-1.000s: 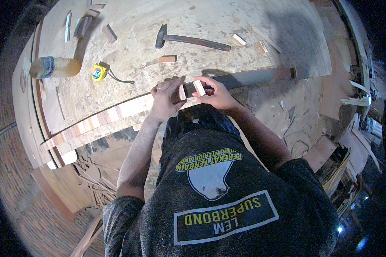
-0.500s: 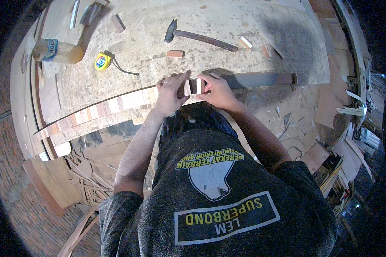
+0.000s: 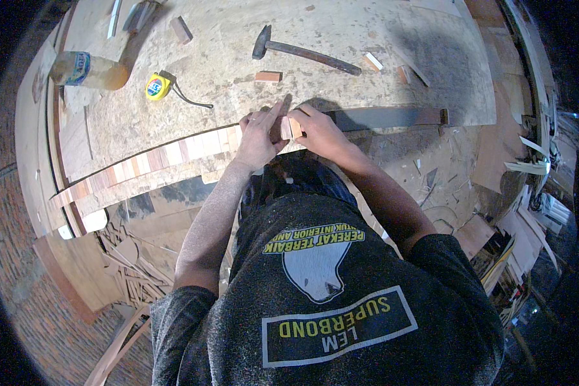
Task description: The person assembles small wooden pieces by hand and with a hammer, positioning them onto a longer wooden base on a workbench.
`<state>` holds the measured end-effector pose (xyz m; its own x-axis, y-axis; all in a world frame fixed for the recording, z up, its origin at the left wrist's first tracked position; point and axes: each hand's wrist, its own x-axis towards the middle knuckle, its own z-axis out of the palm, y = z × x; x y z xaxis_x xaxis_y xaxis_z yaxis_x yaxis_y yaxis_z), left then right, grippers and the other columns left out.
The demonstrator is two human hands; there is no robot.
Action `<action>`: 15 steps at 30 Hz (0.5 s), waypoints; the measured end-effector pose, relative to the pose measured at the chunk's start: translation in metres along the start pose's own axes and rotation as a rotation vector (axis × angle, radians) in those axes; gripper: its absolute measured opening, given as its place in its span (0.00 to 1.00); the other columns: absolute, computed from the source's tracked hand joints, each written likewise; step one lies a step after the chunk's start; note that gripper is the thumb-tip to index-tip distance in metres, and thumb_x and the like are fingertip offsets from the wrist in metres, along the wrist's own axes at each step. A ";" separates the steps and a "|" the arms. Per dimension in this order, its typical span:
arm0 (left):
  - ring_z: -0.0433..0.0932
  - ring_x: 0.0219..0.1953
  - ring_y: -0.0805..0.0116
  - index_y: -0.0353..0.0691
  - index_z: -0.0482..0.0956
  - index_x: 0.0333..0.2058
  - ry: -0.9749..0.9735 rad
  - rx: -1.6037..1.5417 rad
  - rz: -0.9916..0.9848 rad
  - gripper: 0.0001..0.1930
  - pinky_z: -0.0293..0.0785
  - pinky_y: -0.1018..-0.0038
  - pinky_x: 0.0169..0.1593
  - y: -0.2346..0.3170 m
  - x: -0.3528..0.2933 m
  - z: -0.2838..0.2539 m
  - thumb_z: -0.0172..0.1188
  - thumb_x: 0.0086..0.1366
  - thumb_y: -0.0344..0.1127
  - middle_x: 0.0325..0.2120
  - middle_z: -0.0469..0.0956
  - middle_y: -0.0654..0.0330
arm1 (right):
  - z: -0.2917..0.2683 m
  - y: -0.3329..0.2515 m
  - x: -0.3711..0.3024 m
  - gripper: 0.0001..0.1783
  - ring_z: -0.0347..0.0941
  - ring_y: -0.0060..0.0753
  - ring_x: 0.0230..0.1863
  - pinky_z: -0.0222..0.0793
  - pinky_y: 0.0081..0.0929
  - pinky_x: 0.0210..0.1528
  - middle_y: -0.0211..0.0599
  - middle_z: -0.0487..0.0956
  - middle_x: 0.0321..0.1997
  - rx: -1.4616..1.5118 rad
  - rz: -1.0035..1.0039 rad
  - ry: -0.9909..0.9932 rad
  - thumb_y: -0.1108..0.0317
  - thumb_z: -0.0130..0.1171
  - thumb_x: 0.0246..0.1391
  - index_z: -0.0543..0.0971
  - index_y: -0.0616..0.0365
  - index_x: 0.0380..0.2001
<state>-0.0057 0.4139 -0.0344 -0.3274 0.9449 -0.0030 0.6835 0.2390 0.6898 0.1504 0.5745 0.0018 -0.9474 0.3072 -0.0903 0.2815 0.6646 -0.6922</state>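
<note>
The pale bench (image 3: 225, 32) is blotched with dark stains, and along its near side runs a long strip (image 3: 386, 118), dark at the right, with a row of pale and brown pieces (image 3: 167, 154) along its left part. At the left a bottle (image 3: 90, 69) lies on its side, a tape measure (image 3: 157, 86) to its right. Farther right lies a hammer (image 3: 307, 55), head to the left, with a reddish block (image 3: 268, 76) near it and two small blocks (image 3: 372, 62) by its handle's end; a brown block (image 3: 181, 30) and some sticks (image 3: 114, 19) lie at the far left.

Small wooden block (image 3: 296, 128) in the right grip (image 3: 321, 134)
</note>
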 end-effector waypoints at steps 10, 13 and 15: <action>0.77 0.64 0.52 0.49 0.60 0.80 0.007 -0.020 -0.003 0.56 0.57 0.48 0.71 0.002 0.001 -0.001 0.79 0.53 0.37 0.53 0.84 0.53 | 0.006 0.011 -0.005 0.39 0.78 0.66 0.59 0.76 0.56 0.62 0.53 0.80 0.60 0.084 0.062 -0.022 0.69 0.76 0.46 0.76 0.52 0.64; 0.78 0.63 0.53 0.51 0.60 0.80 0.002 -0.012 -0.002 0.56 0.57 0.48 0.71 0.002 0.000 -0.002 0.79 0.53 0.37 0.53 0.84 0.54 | 0.006 0.015 -0.001 0.39 0.78 0.65 0.60 0.75 0.55 0.63 0.54 0.80 0.61 0.076 0.029 -0.026 0.67 0.75 0.46 0.76 0.51 0.65; 0.78 0.63 0.53 0.51 0.60 0.80 0.000 -0.009 -0.003 0.55 0.57 0.48 0.71 0.003 0.000 -0.003 0.79 0.54 0.37 0.53 0.84 0.54 | 0.006 0.016 0.003 0.38 0.78 0.65 0.60 0.75 0.54 0.64 0.54 0.80 0.61 0.054 0.006 -0.022 0.67 0.75 0.46 0.77 0.52 0.64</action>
<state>-0.0055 0.4137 -0.0304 -0.3294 0.9442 -0.0053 0.6764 0.2399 0.6964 0.1516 0.5820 -0.0142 -0.9489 0.2956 -0.1101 0.2793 0.6251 -0.7288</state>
